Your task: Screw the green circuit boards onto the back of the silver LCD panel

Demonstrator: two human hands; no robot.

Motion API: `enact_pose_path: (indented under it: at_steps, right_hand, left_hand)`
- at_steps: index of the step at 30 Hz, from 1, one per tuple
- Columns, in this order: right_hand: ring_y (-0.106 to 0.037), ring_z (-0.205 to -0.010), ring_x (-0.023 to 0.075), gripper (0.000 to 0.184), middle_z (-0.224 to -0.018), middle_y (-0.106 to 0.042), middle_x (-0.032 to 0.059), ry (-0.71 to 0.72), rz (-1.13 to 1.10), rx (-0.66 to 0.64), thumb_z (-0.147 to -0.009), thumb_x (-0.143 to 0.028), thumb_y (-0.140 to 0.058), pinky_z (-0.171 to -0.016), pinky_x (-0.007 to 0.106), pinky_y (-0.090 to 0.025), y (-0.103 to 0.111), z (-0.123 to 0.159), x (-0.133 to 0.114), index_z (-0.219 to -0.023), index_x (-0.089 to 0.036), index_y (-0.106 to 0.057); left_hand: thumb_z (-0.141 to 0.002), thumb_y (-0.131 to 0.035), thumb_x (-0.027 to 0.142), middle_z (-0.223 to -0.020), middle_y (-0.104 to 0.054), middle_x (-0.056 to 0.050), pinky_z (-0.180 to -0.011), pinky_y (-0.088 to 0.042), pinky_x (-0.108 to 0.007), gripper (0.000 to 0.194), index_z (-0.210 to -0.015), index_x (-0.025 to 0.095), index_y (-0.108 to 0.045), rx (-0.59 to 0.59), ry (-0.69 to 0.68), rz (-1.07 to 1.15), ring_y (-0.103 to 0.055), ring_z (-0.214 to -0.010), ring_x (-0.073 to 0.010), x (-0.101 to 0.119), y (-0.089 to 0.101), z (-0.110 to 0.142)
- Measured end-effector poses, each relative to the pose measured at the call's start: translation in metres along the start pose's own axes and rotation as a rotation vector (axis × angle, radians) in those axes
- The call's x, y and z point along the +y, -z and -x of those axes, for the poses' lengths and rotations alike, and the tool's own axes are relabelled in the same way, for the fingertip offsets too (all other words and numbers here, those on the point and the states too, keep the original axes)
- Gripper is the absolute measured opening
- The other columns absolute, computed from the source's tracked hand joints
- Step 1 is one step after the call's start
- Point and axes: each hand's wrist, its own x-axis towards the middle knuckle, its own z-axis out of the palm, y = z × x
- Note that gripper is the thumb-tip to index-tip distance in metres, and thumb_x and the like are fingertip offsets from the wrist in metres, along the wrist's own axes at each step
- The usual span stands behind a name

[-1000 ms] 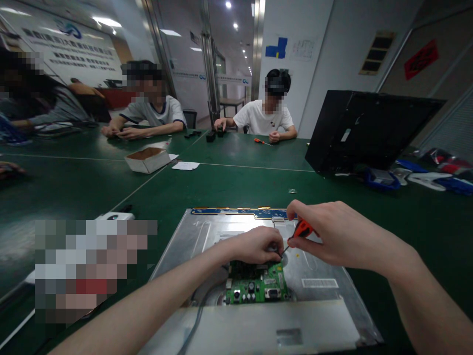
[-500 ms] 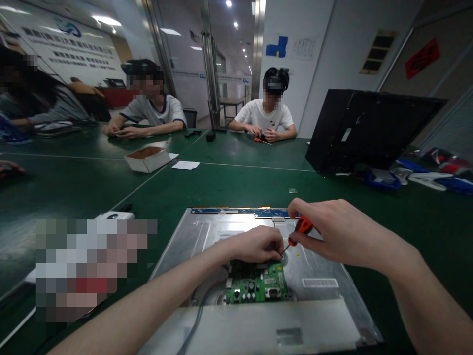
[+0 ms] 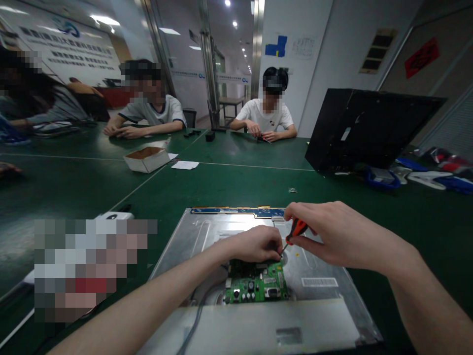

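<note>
A red and black screwdriver [image 3: 296,229] is gripped by its handle in my right hand [image 3: 325,231], tilted so that its tip points down and left. The tip meets the upper right corner of a green circuit board [image 3: 256,283]. Right beside the tip, my left hand [image 3: 258,244] has its fingers pinched together over the board's top edge; what they hold, if anything, is hidden. The board sits on the metal back of a display panel [image 3: 321,315], which lies flat on the table. Along the panel's far edge runs a narrow blue circuit strip [image 3: 229,211].
A grey cable [image 3: 201,315] crosses the panel's near left part. On the green table [image 3: 236,187] stand an open box [image 3: 147,160] and a black monitor casing [image 3: 369,128]. A small plastic bag [image 3: 292,190] lies beyond the panel. Two people [image 3: 151,111] [image 3: 266,116] sit opposite.
My right hand and the screwdriver have shifted slightly left, and the handle has turned a little. My left hand stays at the board. The person opposite has moved their hands.
</note>
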Motion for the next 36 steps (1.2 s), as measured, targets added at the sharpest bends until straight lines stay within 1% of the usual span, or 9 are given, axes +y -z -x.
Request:
enact_pose_path:
  at_steps: [4,9,12,17,23,26,28,32,36]
  right_hand:
    - [-0.058,-0.067,0.0138,0.014,-0.091,-0.064,-0.0040,0.001,-0.012,-0.002,-0.089,-0.024,-0.057,-0.056,0.028,-0.033,-0.0001,-0.0013,-0.0016,-0.102,-0.025,-0.051]
    - [-0.059,-0.066,0.0151,0.011,-0.083,-0.065,-0.0038,-0.027,0.021,0.011,-0.090,-0.029,-0.057,-0.054,0.027,-0.031,-0.0013,-0.0042,-0.0011,-0.098,-0.024,-0.052]
    - [-0.059,-0.066,0.0149,0.012,-0.083,-0.066,-0.0041,-0.031,0.021,0.013,-0.090,-0.030,-0.058,-0.054,0.027,-0.031,-0.0012,-0.0041,-0.0004,-0.099,-0.025,-0.052]
    - [-0.056,-0.066,0.0134,0.008,-0.085,-0.064,-0.0045,0.030,0.016,0.006,-0.090,-0.025,-0.057,-0.055,0.027,-0.032,-0.0004,-0.0031,-0.0019,-0.096,-0.025,-0.052]
    - [-0.056,-0.064,0.0128,0.009,-0.082,-0.065,-0.0043,-0.004,0.022,0.016,-0.089,-0.027,-0.059,-0.053,0.027,-0.030,-0.0010,-0.0058,-0.0008,-0.094,-0.024,-0.053]
    - [-0.056,-0.064,0.0126,0.008,-0.082,-0.065,-0.0045,0.001,0.026,0.029,-0.089,-0.026,-0.060,-0.054,0.026,-0.031,0.0003,-0.0047,0.0010,-0.094,-0.024,-0.053]
    - [-0.055,-0.064,0.0121,0.008,-0.080,-0.064,-0.0051,0.002,0.024,0.050,-0.090,-0.027,-0.059,-0.054,0.025,-0.031,0.0022,-0.0026,0.0017,-0.093,-0.024,-0.053]
    - [-0.056,-0.063,0.0118,0.009,-0.078,-0.063,-0.0059,-0.014,0.018,0.066,-0.089,-0.028,-0.060,-0.054,0.025,-0.031,0.0066,0.0013,0.0026,-0.093,-0.024,-0.053]
    - [-0.056,-0.063,0.0123,0.010,-0.079,-0.064,-0.0055,-0.023,0.032,0.069,-0.088,-0.028,-0.061,-0.054,0.025,-0.031,0.0075,0.0015,0.0038,-0.094,-0.024,-0.054]
  left_hand:
    - [-0.078,-0.070,0.013,-0.084,-0.065,-0.003,-0.070,-0.044,-0.025,0.012,-0.090,0.015,-0.066,0.004,-0.005,-0.002,-0.060,-0.078,-0.0170,-0.0007,0.0002,-0.0003]
    - [-0.080,-0.067,0.011,-0.088,-0.066,-0.003,-0.072,-0.045,-0.026,0.017,-0.096,0.016,-0.067,-0.021,-0.022,0.014,-0.061,-0.081,-0.0173,0.0007,0.0019,0.0001]
    - [-0.080,-0.067,0.010,-0.087,-0.066,-0.003,-0.072,-0.044,-0.025,0.015,-0.094,0.015,-0.067,-0.016,-0.009,0.005,-0.061,-0.080,-0.0172,0.0019,0.0022,0.0001]
    - [-0.079,-0.067,0.011,-0.084,-0.065,-0.002,-0.069,-0.044,-0.025,0.013,-0.091,0.016,-0.067,-0.020,0.003,0.014,-0.060,-0.078,-0.0164,0.0011,0.0017,-0.0003]
    - [-0.079,-0.069,0.012,-0.089,-0.066,-0.003,-0.072,-0.045,-0.025,0.013,-0.091,0.015,-0.066,-0.011,0.002,-0.001,-0.061,-0.081,-0.0174,-0.0003,0.0013,-0.0003]
    - [-0.078,-0.069,0.010,-0.085,-0.067,-0.002,-0.070,-0.045,-0.025,0.017,-0.094,0.014,-0.066,-0.009,0.020,0.011,-0.061,-0.077,-0.0161,0.0012,0.0015,0.0000]
    - [-0.078,-0.069,0.010,-0.084,-0.067,-0.002,-0.069,-0.045,-0.024,0.015,-0.092,0.014,-0.066,-0.011,0.032,0.021,-0.061,-0.075,-0.0157,0.0025,0.0022,0.0001]
    - [-0.078,-0.070,0.011,-0.088,-0.068,-0.003,-0.071,-0.045,-0.025,0.010,-0.086,0.015,-0.066,-0.020,0.029,0.008,-0.062,-0.081,-0.0170,0.0042,0.0042,0.0002]
    - [-0.078,-0.070,0.010,-0.088,-0.067,-0.003,-0.069,-0.044,-0.024,0.010,-0.086,0.014,-0.066,-0.025,0.038,0.005,-0.061,-0.078,-0.0158,0.0047,0.0050,0.0004]
